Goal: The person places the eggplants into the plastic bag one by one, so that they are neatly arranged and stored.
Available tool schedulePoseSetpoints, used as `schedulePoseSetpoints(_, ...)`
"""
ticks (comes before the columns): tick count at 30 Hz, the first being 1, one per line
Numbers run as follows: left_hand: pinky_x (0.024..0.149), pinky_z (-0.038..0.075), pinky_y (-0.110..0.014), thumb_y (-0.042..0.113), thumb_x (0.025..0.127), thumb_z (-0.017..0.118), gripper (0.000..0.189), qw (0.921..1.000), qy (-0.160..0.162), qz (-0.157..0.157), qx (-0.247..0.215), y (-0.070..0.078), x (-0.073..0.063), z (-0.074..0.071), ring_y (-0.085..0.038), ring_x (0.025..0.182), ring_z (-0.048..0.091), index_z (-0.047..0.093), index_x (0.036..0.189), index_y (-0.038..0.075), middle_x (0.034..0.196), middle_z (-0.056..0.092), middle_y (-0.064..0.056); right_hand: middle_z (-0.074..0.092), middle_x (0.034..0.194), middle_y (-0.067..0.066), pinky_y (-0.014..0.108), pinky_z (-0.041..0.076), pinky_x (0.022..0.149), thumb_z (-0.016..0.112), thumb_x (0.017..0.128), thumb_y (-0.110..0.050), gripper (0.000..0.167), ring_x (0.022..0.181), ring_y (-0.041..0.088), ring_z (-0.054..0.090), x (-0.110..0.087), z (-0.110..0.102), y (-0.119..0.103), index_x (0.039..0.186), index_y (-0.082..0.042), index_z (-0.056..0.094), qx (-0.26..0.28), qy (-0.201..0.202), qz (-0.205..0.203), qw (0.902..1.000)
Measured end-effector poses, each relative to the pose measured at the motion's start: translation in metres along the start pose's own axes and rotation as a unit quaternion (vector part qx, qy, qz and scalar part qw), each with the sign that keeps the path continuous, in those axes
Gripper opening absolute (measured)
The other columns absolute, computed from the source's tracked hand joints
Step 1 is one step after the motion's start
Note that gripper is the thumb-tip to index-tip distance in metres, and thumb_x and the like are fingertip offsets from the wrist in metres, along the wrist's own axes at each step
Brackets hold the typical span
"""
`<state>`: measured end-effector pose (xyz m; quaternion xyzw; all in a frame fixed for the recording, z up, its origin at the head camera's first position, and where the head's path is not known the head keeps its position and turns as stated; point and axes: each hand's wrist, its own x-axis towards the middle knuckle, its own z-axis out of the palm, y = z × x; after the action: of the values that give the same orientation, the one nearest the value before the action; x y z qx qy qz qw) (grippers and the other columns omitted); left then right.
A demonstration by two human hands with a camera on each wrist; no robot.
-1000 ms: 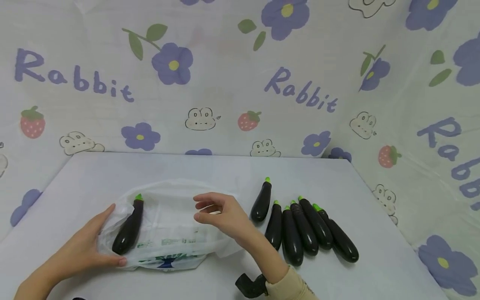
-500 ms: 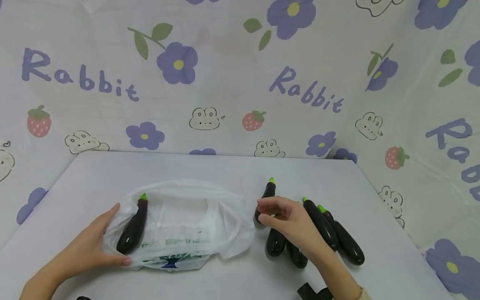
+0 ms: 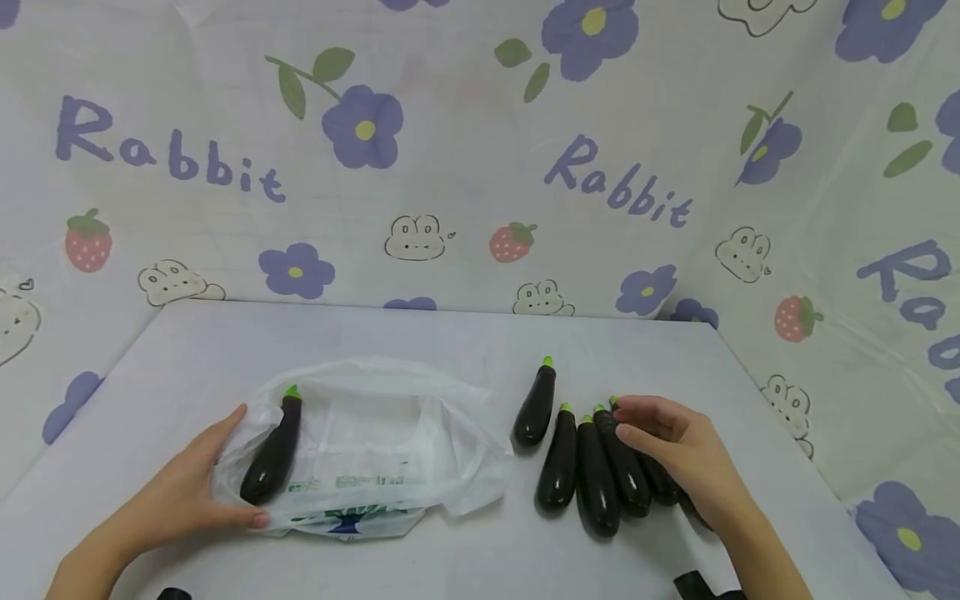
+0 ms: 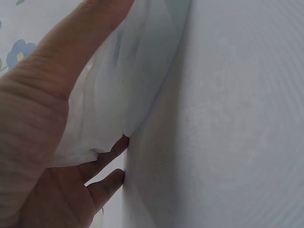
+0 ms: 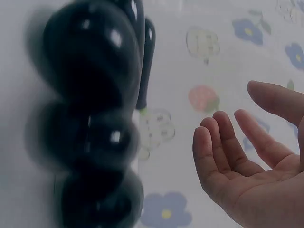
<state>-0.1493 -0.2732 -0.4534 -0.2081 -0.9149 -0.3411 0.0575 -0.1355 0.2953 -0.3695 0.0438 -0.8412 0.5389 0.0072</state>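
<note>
My left hand [image 3: 180, 496] holds the left end of a white plastic bag [image 3: 382, 446], thumb along its front and fingers behind. In the left wrist view the bag film [image 4: 109, 99] lies between thumb and fingers. One eggplant [image 3: 272, 454] with a green stem shows at the bag's left end, inside the opening. My right hand [image 3: 690, 454], with loosely bent fingers and nothing in them, hovers over the right end of a row of eggplants [image 3: 596, 483], hiding some of them. The right wrist view shows the hand apart from the blurred eggplants [image 5: 90, 52].
A single eggplant [image 3: 536, 408] lies slightly behind the row, between it and the bag. The white table [image 3: 337, 329] ends at a patterned cloth backdrop [image 3: 450, 167]. Black parts of the wrist gear [image 3: 705, 587] show at the bottom edge.
My right hand has moved right, from above the bag across to the right end of the eggplant row. The left hand keeps its place on the bag. The head view has shifted slightly.
</note>
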Motion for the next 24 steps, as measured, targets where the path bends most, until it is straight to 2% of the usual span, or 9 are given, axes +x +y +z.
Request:
schedulePoseSetpoints(4, 0.1, 0.009, -0.007, 0.047, 0.054, 0.095, 0.136, 1.0, -0.003, -0.004, -0.002, 0.0, 0.0, 0.0, -0.05, 0.132, 0.032, 0.017, 0.156, 0.0, 0.149, 0.032, -0.031, 0.067, 0.118, 0.01, 0.02, 0.049, 0.087, 0.072, 0.092, -0.028, 0.045, 0.11, 0.014, 0.06, -0.004, -0.016, 0.009, 0.13, -0.008, 0.062, -0.021, 0.019, -0.001, 0.9996)
schedulePoseSetpoints(10, 0.102, 0.011, -0.01, 0.047, 0.055, 0.095, 0.136, 1.0, -0.006, -0.006, -0.005, 0.0, 0.001, 0.0, -0.05, 0.132, 0.032, 0.017, 0.156, 0.001, 0.148, 0.032, -0.031, 0.066, 0.121, 0.007, 0.018, 0.047, 0.086, 0.07, 0.093, -0.033, 0.048, 0.112, 0.009, 0.058, -0.008, -0.033, 0.019, 0.133, -0.009, 0.06, -0.047, 0.042, 0.02, 0.9978)
schedulePoseSetpoints(17, 0.1, 0.011, -0.008, 0.05, 0.056, 0.093, 0.135, 0.9999, -0.007, -0.009, -0.007, 0.0, 0.001, -0.001, -0.048, 0.131, 0.033, 0.017, 0.156, 0.001, 0.148, 0.033, -0.03, 0.066, 0.117, -0.002, 0.013, 0.045, 0.081, 0.071, 0.091, -0.037, 0.053, 0.107, 0.003, 0.054, -0.014, -0.044, 0.029, 0.133, -0.006, 0.06, -0.094, 0.116, 0.043, 0.9878)
schedulePoseSetpoints(21, 0.103, 0.013, -0.011, 0.051, 0.056, 0.093, 0.134, 0.9998, -0.01, -0.014, -0.009, 0.0, 0.0, -0.001, -0.047, 0.133, 0.032, 0.017, 0.156, 0.001, 0.149, 0.033, -0.028, 0.066, 0.113, -0.011, 0.012, 0.045, 0.078, 0.074, 0.089, -0.036, 0.054, 0.104, 0.0, 0.055, -0.016, -0.052, 0.042, 0.131, -0.005, 0.06, -0.095, 0.126, 0.055, 0.9859)
schedulePoseSetpoints(24, 0.105, 0.015, -0.015, 0.051, 0.056, 0.093, 0.134, 0.9997, -0.01, -0.019, -0.011, -0.001, -0.001, -0.002, -0.047, 0.133, 0.032, 0.018, 0.156, 0.001, 0.149, 0.032, -0.028, 0.065, 0.111, -0.014, 0.012, 0.045, 0.077, 0.075, 0.087, -0.039, 0.058, 0.101, -0.002, 0.055, -0.017, -0.055, 0.051, 0.131, -0.004, 0.06, -0.097, 0.13, 0.081, 0.9834)
